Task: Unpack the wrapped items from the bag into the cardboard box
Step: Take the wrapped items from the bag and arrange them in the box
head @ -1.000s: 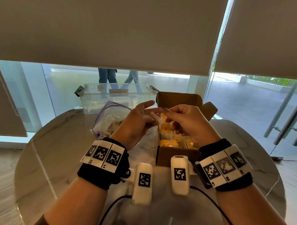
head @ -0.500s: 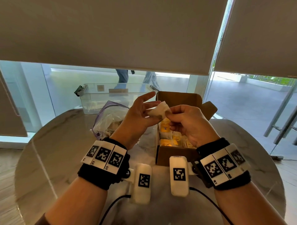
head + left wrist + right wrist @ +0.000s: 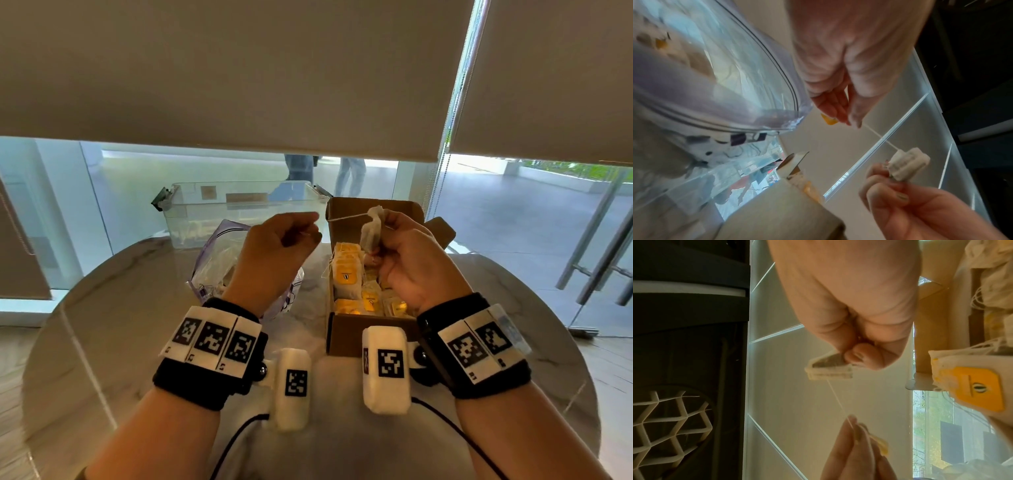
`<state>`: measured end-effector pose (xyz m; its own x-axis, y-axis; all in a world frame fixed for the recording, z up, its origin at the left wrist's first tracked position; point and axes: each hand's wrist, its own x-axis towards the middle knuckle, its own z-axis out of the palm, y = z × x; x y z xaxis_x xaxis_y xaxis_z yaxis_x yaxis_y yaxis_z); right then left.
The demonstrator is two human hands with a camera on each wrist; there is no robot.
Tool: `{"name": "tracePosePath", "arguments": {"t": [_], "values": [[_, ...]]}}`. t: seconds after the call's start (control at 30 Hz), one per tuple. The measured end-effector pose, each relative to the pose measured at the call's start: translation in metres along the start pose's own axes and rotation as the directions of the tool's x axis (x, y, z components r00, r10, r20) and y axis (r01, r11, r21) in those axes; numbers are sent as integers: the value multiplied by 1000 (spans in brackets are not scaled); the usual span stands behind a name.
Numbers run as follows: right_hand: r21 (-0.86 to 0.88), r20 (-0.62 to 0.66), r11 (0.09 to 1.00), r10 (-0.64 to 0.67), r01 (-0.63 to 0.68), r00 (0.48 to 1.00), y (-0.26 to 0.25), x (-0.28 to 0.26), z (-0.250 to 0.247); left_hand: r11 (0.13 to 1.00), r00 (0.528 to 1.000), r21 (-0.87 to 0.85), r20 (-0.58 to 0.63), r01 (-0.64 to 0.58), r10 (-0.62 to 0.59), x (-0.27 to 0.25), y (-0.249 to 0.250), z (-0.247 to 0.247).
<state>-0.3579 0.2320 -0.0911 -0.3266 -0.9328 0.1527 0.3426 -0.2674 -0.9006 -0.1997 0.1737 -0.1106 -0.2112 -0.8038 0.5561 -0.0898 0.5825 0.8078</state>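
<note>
Above the open cardboard box (image 3: 346, 334), my right hand (image 3: 394, 236) pinches a white tea bag (image 3: 371, 229) (image 3: 908, 164) (image 3: 828, 368). A thin string (image 3: 346, 216) (image 3: 879, 135) (image 3: 838, 400) runs taut from it to my left hand (image 3: 308, 228), which pinches the string's end with its small yellow tag (image 3: 829, 121) (image 3: 882, 445). The box holds several tea bags with yellow tags (image 3: 347, 274) (image 3: 972, 386). A clear zip bag (image 3: 219, 263) (image 3: 725, 78) with more wrapped items lies behind my left hand.
A clear plastic tub (image 3: 239, 212) stands behind the bag at the back of the round marble table (image 3: 120, 342). A window with lowered blinds (image 3: 239, 78) rises past the table. Camera cables (image 3: 236, 442) trail from my wrists.
The hands, together over the box a second ago, have drawn apart. The left hand has pulled the tag leftward, stretching the string taut, while the right hand keeps the tea bag raised.
</note>
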Motion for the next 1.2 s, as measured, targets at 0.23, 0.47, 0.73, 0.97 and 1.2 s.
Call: {"name": "tracePosePath", "arguments": {"t": [0.23, 0.47, 0.73, 0.97, 1.2], "values": [[237, 34, 970, 41, -48, 999, -3, 1, -7, 947, 990, 300, 119, -113, 80, 4, -3, -9], [342, 74, 935, 70, -91, 995, -6, 3, -8, 959, 979, -266, 197, 95, -42, -1, 14, -19], [512, 349, 787, 176, -344, 921, -4, -3, -2, 981, 965, -194, 251, -25, 74, -3, 22, -15], [477, 345, 801, 207, -361, 916, -3, -5, 0, 969, 962, -244, 253, -43, 106, -8, 32, -11], [-691, -84, 691, -369, 213, 926, 4, 1, 6, 826, 978, -562, 188, 30, 92, -3, 30, -21]]}}
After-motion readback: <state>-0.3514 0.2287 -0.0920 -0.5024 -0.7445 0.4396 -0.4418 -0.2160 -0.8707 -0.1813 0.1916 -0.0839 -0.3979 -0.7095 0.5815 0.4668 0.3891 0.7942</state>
